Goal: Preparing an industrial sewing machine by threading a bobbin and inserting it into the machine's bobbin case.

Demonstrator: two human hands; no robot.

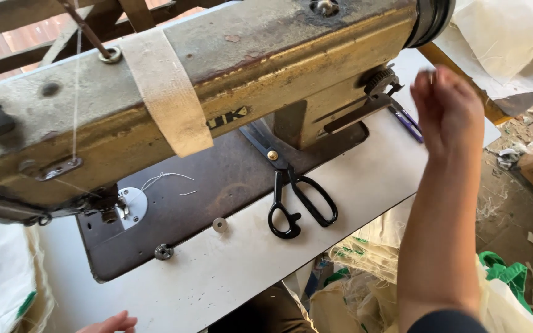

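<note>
The landmark is the old sewing machine (205,86), olive and rust-stained, its long arm lying across the top of the view; a band of pale cloth tape (168,92) is wrapped around that arm, and a white thread (76,92) runs down its left part toward the needle area.

The right hand (448,111) is raised at the machine's right end, just beside the black handwheel (430,21) and the small knurled knob (380,80); its fingers are loosely spread and slightly blurred, it grips nothing, and I cannot tell whether it touches the wheel; held there, it is placed to get at the wheel by hand, as I judge it.

The left hand (109,323) shows only as fingertips at the bottom edge, well below the machine's needle end, resting on the white table (353,185); whether it is flat or curled cannot be told.

1 pair of black-handled scissors (294,191) lies in front of the machine's pillar, blades tucked under the arm and handles toward the person, likely so they come easily to hand; a small round disc (219,224) and a metal screw fitting (163,251) sit on the dark bed plate (217,185) near its front edge; a purple-handled tool (407,120) lies on the table beneath the knob; green and white fabric (507,277) is piled below the table's right side.
</note>
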